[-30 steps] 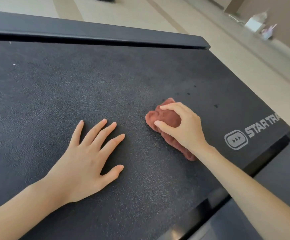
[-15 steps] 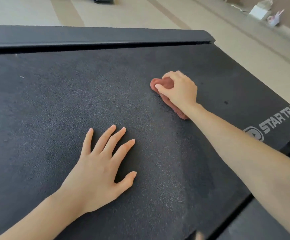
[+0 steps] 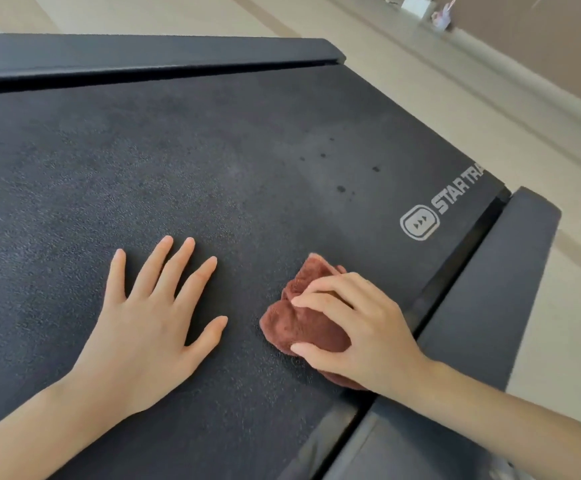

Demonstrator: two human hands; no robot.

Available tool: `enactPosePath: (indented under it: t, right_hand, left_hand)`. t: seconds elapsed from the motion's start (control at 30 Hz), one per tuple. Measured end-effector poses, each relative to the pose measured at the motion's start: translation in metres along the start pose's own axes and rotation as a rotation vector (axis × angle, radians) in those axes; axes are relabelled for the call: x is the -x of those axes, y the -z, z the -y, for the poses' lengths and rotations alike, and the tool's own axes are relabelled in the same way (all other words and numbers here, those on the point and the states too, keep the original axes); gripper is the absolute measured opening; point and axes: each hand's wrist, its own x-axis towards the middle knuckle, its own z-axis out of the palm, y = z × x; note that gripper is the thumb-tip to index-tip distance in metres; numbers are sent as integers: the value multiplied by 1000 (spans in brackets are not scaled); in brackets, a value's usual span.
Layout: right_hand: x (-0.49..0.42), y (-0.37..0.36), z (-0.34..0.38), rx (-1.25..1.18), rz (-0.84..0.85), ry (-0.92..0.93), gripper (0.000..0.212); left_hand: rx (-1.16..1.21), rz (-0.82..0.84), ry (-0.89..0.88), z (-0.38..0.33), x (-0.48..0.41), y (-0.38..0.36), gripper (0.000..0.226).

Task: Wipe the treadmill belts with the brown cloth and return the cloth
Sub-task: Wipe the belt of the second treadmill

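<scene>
Fluffy brown cloth [image 3: 303, 323] lies on matt, grainy treadmill belt [image 3: 178, 161].

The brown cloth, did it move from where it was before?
Yes. The brown cloth, gripped by the right hand, slid back toward the person, now on the near side of the logo.

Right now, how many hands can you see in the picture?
2. The left hand lies flat with spread fingers on the treadmill belt. The right hand grips the brown cloth near the belt's right edge.
</scene>
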Motion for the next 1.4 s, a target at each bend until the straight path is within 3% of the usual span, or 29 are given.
enactPosePath:
  t: [0.1,0.3,0.4,0.63,0.77,0.87,1.2,1.3,1.4]
  right_hand:
    - [-22,-7,-16,-34,-24,-42,33]
    - [-93,-14,-99,153,39,-451,34]
    - [-106,-20,-111,200,47,-537,37]
    - [-23,2,-68,182,0,-301,40]
    - [-12,14,-97,136,-66,-463,34]
    - [-35,10,-138,210,-28,-467,33]
    - [-136,-17,-258,258,-32,-618,36]
    - [-118,-9,-246,161,-3,-515,34]
    - [-68,8,-210,34,-7,-237,33]
  left_hand:
    - [-7,-10,9,-1,0,0,71]
    - [-45,67,16,-12,-7,13,77]
    - [-57,112,-2,-26,-26,17,85]
    - [-56,36,-63,-55,-83,5,82]
    - [-75,78,-118,-69,-103,-4,89]
    - [-71,108,-139,-75,-107,-10,88]
    - [-42,69,-179,-74,-109,-11,69]
    - [-37,98,-115,-76,-131,-7,74]
    - [-46,69,28,-85,-158,-13,84]
